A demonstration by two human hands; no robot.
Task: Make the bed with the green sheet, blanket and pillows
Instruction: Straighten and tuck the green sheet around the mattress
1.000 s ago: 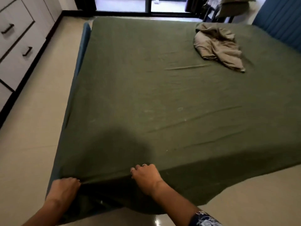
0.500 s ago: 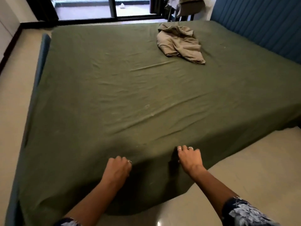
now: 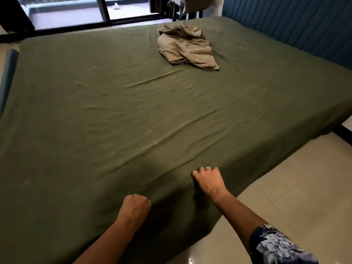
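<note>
A dark green sheet [image 3: 133,111] covers the whole mattress, with long shallow creases across its middle. Its near edge hangs over the bed's side towards the floor. My left hand [image 3: 136,207] is curled in a fist on the sheet at the near edge, gripping the fabric. My right hand [image 3: 208,180], with rings on its fingers, grips the sheet a little farther right along the same edge. A crumpled beige cloth [image 3: 187,47] lies on the far part of the bed. No blanket or pillows are in view.
A blue padded headboard [image 3: 297,25] runs along the right. Pale tiled floor [image 3: 285,187] lies to the right of the near edge. A glass sliding door [image 3: 85,10] and a chair [image 3: 190,8] stand beyond the bed. A blue bed-frame edge [image 3: 8,73] shows at left.
Both hands have shifted right along the near edge of the bed, still gripping the sheet. The view has swung right, away from the drawers and towards the headboard.
</note>
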